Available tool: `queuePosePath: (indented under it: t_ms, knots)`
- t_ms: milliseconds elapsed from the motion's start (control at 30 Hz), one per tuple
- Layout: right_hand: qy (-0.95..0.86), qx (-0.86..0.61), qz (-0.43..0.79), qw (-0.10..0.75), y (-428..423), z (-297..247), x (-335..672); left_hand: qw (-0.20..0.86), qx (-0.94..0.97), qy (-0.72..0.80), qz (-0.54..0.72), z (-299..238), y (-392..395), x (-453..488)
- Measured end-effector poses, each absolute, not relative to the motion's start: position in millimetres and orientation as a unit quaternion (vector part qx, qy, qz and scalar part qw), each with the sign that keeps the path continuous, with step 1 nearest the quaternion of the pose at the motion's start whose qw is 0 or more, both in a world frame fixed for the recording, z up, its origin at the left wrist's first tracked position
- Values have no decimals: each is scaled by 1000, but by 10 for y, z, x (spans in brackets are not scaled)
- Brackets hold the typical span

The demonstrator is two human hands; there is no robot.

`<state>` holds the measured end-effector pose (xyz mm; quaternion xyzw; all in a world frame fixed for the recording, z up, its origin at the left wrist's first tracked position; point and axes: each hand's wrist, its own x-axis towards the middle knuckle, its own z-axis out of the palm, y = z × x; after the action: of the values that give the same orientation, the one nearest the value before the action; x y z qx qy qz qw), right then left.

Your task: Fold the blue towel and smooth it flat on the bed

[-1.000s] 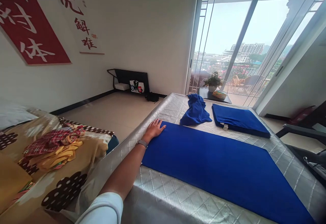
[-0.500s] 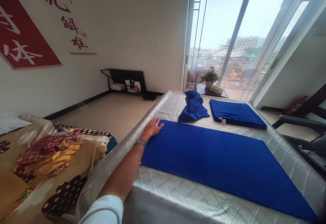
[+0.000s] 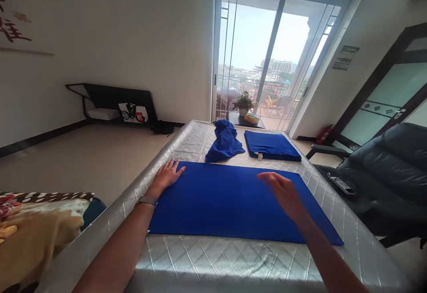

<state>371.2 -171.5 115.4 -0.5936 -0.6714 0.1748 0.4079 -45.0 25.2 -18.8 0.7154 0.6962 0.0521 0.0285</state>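
Note:
A blue cloth (image 3: 220,204), which looks like a towel, lies spread flat on the silver quilted mattress (image 3: 207,257). My left hand (image 3: 167,175) rests flat on its far left corner, fingers spread, holding nothing. Over the right part of the cloth is my right hand (image 3: 280,190), smeared by motion. Its fingers point left, and whether they touch the cloth or hold anything is unclear. Beyond the spread cloth lie a crumpled blue cloth (image 3: 225,142) and, to its right, a folded blue stack (image 3: 271,145) with a white tag.
A black armchair (image 3: 383,182) with a device on its seat stands to the right. At the lower left is a patterned bedspread (image 3: 43,235). A potted plant (image 3: 244,102) stands on a small table before the glass sliding door (image 3: 256,44).
My view has turned to the right. My right hand has come in over the cloth. My left hand stays on the far left corner, and the near right part of the cloth lies straighter.

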Motion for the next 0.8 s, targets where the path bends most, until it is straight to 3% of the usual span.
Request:
queuePosePath:
  t_ms: [167,300,800]
  knots:
    - [-767,-608,67,196,-1047,656,3261,0,724,687,64,-185,218,-433]
    - [-744,-664,58,56,-729,257,3279,9,719,692,65,-163,198,-421]
    - [-588,-809,16,18,-914,-84,5504,-6,703,709,55,-178,190,-430]
